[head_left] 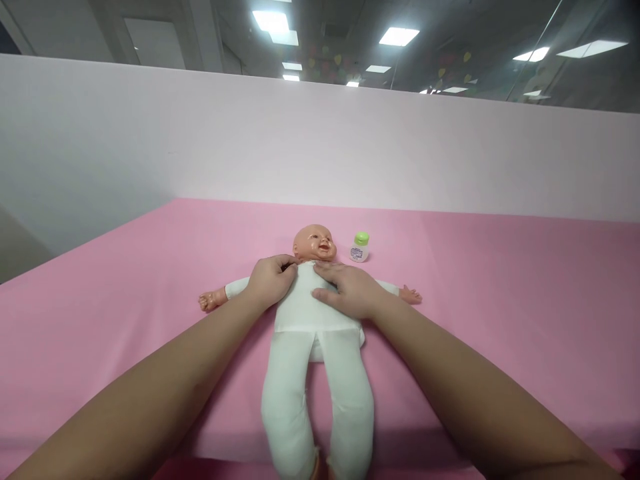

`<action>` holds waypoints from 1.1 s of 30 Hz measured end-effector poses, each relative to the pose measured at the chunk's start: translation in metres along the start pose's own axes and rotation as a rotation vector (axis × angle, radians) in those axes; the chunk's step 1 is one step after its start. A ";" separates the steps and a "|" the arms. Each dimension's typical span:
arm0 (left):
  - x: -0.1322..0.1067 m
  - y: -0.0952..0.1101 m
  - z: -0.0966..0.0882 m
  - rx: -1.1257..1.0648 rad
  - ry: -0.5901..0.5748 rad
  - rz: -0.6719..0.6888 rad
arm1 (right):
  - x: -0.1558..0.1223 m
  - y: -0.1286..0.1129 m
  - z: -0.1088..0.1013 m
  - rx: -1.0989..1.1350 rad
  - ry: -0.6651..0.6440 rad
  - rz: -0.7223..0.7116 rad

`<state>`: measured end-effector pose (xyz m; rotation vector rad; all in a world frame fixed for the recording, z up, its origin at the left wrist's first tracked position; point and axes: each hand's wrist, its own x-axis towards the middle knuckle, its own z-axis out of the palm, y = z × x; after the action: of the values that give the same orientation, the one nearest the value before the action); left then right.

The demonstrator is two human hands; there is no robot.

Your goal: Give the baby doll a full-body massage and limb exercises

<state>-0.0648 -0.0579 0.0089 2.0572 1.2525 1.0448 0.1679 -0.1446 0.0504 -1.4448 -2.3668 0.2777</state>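
Note:
A baby doll (317, 300) with a bald head and a white cloth body lies on its back, its arms spread to both sides. My left hand (273, 280) is closed at the doll's shoulder on the left of the picture, with thumb and fingers curled near the neck; the fingertips are partly hidden. On the other side of the chest lies my right hand (353, 288), its fingers stretched out and the thumb apart, resting on the white cloth. The doll's feet reach the lower edge of the picture.
A small white bottle with a green cap (360, 247) stands to the right of the doll's head. Pink cloth (500, 287) covers the table. A white partition (350, 147) rises behind it, with dark glass reflecting ceiling lights above.

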 end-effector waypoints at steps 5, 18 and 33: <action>-0.021 0.031 -0.006 -0.164 -0.027 0.169 | 0.003 0.016 -0.001 0.022 0.149 0.181; -0.044 0.069 0.004 0.083 -0.524 0.600 | 0.011 0.046 0.001 -0.048 0.048 0.469; -0.012 0.024 0.003 0.100 -0.037 0.125 | 0.001 0.002 -0.008 -0.042 0.312 0.168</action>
<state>-0.0533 -0.0790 0.0208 2.2451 1.1931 1.0127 0.1723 -0.1427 0.0574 -1.5805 -2.0192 0.0391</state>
